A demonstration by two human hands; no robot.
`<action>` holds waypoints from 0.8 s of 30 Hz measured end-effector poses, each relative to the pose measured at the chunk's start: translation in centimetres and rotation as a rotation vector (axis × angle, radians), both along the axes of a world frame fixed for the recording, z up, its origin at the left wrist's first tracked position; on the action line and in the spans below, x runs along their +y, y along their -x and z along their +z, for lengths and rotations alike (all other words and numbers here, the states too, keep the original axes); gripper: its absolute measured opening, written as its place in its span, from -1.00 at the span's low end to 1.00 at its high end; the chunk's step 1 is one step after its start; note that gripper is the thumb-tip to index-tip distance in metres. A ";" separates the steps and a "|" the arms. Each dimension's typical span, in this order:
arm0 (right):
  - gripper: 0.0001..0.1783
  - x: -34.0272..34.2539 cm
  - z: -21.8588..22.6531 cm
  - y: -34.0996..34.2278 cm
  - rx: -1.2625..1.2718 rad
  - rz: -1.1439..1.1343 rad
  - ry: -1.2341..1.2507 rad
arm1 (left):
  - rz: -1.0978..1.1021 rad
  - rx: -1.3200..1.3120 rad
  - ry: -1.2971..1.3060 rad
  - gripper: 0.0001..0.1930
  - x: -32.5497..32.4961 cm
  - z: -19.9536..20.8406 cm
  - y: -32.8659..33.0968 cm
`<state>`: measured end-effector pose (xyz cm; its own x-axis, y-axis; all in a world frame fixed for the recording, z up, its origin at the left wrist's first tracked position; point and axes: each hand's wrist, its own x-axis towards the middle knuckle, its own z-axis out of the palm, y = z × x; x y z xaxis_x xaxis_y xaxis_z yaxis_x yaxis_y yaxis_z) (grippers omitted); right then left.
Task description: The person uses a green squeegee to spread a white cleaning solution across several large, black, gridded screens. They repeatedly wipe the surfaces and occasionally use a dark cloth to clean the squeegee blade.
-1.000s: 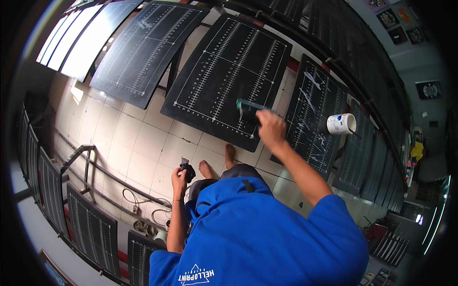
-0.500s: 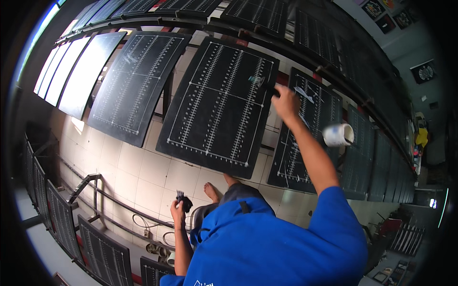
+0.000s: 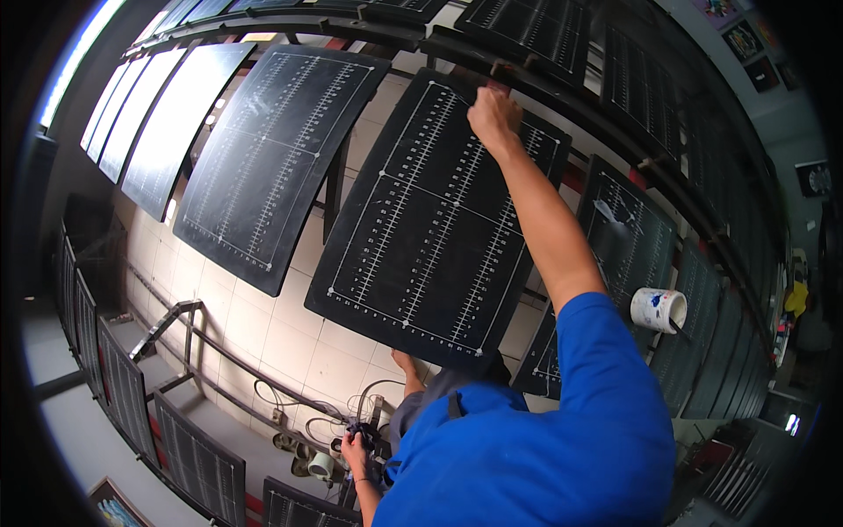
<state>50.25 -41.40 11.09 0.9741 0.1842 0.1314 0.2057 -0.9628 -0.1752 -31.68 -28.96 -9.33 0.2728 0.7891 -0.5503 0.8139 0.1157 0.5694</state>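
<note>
A large black board (image 3: 421, 255) with white ruled scales lies in front of me. My right hand (image 3: 496, 114) reaches over its far part, fingers closed. The dark-handled tool with a pale flat head, visible earlier in that hand, is now almost wholly hidden. Low by my left side, my left hand (image 3: 353, 448) is closed around a small black object (image 3: 362, 432), whose kind I cannot make out. A white, paint-smeared tub (image 3: 657, 309) stands to the right, a dark stick (image 3: 680, 329) poking from it.
Similar boards flank mine: one at left (image 3: 272, 158), one at right (image 3: 628, 211) with a pale patch. Dark metal rails (image 3: 562, 97) run beyond. Behind-left are a low metal frame (image 3: 189, 334), cables (image 3: 272, 395) and more upright boards (image 3: 202, 457). Pale tiles (image 3: 237, 325) cover the floor.
My right hand has moved up and left, from the board's right edge to its far part. My left hand has drawn down and closer to my body. My view has shifted.
</note>
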 end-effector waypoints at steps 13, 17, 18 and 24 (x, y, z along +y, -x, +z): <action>-0.86 7.1 -2.9 13.5 -0.201 0.307 0.142 | 0.211 -0.171 0.118 -0.66 -1.9 0.3 1.8; -0.91 7.4 -2.2 28.0 -0.162 0.544 0.073 | 0.049 -0.113 0.080 -0.65 1.3 -1.1 -0.7; -0.90 7.5 -2.7 30.7 -0.187 0.565 0.072 | -0.001 -0.103 0.042 -0.65 2.0 -1.4 -1.3; -0.77 2.4 3.8 28.3 0.387 0.554 -0.176 | 0.067 -0.248 0.163 -0.70 5.6 -2.3 -1.8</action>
<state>21.91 -39.02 14.93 0.7254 0.6754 -0.1327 0.5495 -0.6844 -0.4792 -29.87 -23.39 -11.61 0.3655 0.7166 -0.5940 0.6397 0.2702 0.7196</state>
